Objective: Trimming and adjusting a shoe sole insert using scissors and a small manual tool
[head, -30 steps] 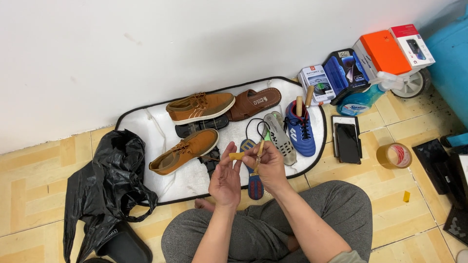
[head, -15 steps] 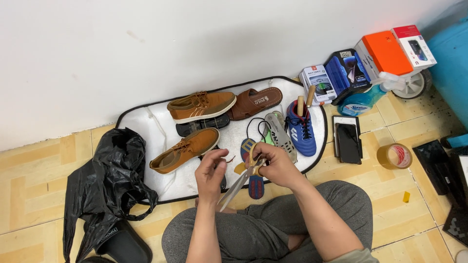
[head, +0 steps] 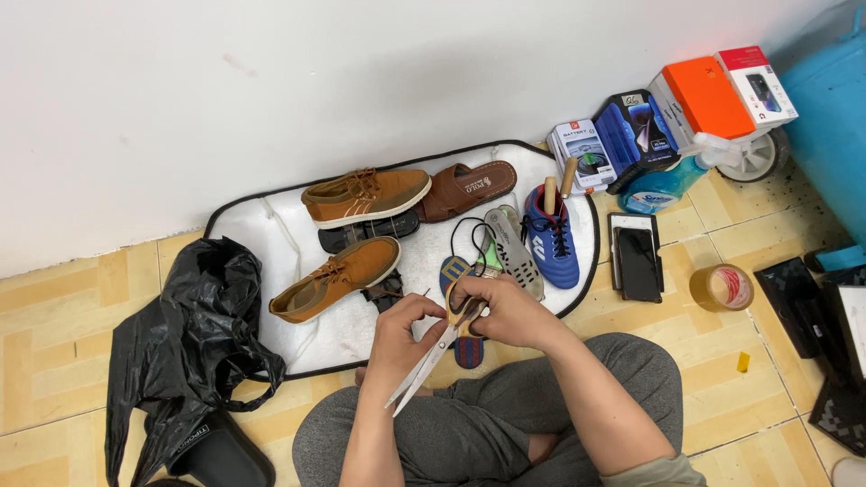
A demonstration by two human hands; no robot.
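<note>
Scissors [head: 431, 353] sit between both hands, just above the person's crossed legs in grey trousers [head: 505, 424]. The right hand [head: 510, 311] grips the yellowish handles, fingers curled through and around them, while the left hand [head: 403, 335] closes around the blades near the pivot — the blade tips point down and to the left, slightly parted. Whether anything small is pinched between the fingers cannot be told.

Just beyond the hands lies a white mat [head: 271, 234] with a dark edge on the tiled floor [head: 54, 361]. On it rest two tan shoes [head: 365, 197] [head: 336, 278], a brown sandal [head: 466, 190], a blue sports shoe [head: 552, 236] and a grey insole [head: 512, 251]. A black plastic bag [head: 180, 343] is crumpled to the left — a roll of tape [head: 721, 288] and a dark phone [head: 637, 263] lie to the right.
</note>
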